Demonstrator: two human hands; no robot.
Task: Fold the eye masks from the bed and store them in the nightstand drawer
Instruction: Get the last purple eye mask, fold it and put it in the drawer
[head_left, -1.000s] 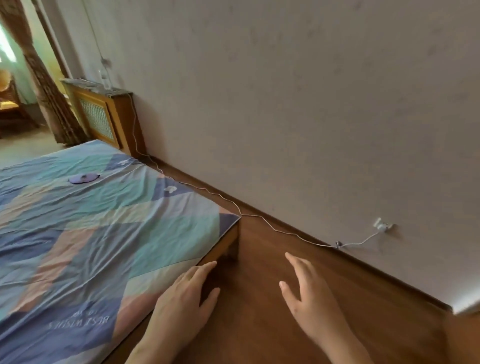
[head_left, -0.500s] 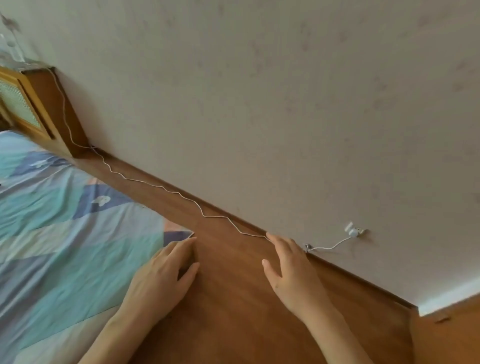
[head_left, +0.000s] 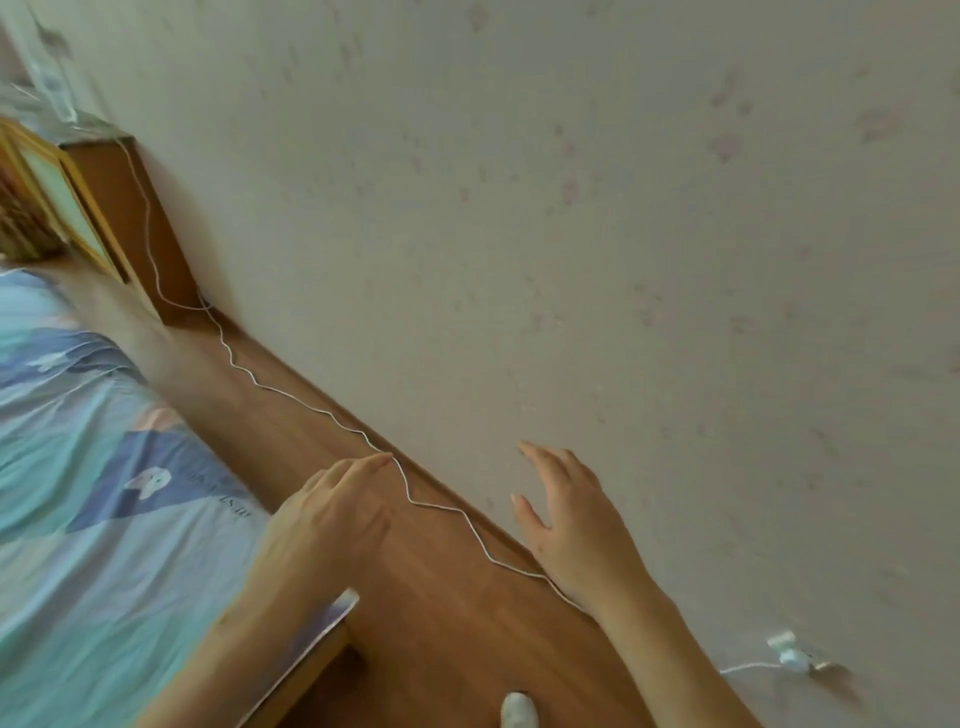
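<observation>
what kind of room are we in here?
Most likely a bedroom in a home. A bed with a patterned blue and teal sheet stands close to a wall, a wooden cabinet sits beyond it, and a white cable trails along the wood floor to a plug.

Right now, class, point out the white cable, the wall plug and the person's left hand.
white cable (head_left: 311, 407), head view, mid-run along the floor.
wall plug (head_left: 792, 659), head view, its white body.
left hand (head_left: 332, 519), head view, back of the hand.
</observation>
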